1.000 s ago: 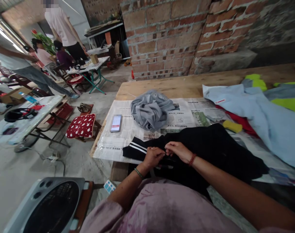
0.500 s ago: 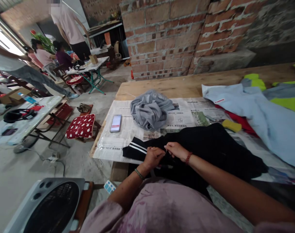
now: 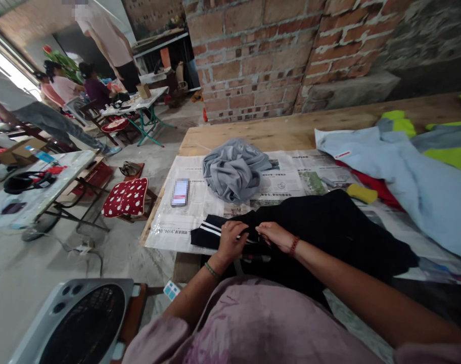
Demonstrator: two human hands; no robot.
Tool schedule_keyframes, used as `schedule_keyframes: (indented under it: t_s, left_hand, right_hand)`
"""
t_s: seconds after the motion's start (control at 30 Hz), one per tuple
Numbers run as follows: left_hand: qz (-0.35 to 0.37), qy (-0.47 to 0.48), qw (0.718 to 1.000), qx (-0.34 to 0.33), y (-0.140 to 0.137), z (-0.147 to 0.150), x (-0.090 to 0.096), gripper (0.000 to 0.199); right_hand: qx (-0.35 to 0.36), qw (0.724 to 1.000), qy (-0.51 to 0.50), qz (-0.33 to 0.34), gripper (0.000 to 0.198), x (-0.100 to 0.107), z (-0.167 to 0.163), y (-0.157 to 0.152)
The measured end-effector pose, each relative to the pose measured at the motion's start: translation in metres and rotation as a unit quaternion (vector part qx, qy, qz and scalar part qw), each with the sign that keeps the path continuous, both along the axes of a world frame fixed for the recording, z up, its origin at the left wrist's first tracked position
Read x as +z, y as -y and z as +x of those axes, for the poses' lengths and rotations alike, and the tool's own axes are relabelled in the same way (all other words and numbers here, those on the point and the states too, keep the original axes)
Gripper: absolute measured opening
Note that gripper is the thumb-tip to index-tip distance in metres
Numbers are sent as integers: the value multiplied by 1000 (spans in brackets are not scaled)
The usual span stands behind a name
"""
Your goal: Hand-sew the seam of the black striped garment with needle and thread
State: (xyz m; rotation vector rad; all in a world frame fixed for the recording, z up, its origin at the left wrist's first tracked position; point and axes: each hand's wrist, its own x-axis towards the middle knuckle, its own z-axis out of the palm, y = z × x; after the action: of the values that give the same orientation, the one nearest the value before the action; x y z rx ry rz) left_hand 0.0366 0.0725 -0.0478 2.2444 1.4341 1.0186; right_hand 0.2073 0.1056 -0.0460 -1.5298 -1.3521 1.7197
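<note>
The white-striped black garment [image 3: 321,217] was spread beneath and rightward of the grip, pinched by the left hand [image 3: 232,240], while the right hand [image 3: 275,235] was closed on something indiscernible; handling was judged unfinished, with the bunched grey cloth [image 3: 233,172] beyond untouched.

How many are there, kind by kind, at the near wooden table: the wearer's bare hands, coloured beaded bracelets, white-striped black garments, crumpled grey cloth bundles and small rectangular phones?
Bare hands: 2 (left hand, right hand)
Coloured beaded bracelets: 2 (green bracelet, red bracelet)
White-striped black garment: 1
Crumpled grey cloth bundle: 1
Small rectangular phone: 1
Total: 7
</note>
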Motion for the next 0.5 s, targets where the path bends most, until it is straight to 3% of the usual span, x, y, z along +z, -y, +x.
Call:
schedule_keyframes:
  t_s: [0.2, 0.37, 0.5]
  left_hand:
    - [-59, -45, 995, -68, 16, -4, -2, 20]
    - [-209, 37, 971, -111, 3, 3, -6, 13]
    - [-306, 69, 945, -97, -5, 2, -3, 15]
  right_hand:
    - [5, 1000, -11, -9, 25, -2, -1, 1]
    - [7, 1000, -15, -14, 25, 0, -2, 2]
    - [2, 1000, -19, -19, 24, 1, -3, 4]
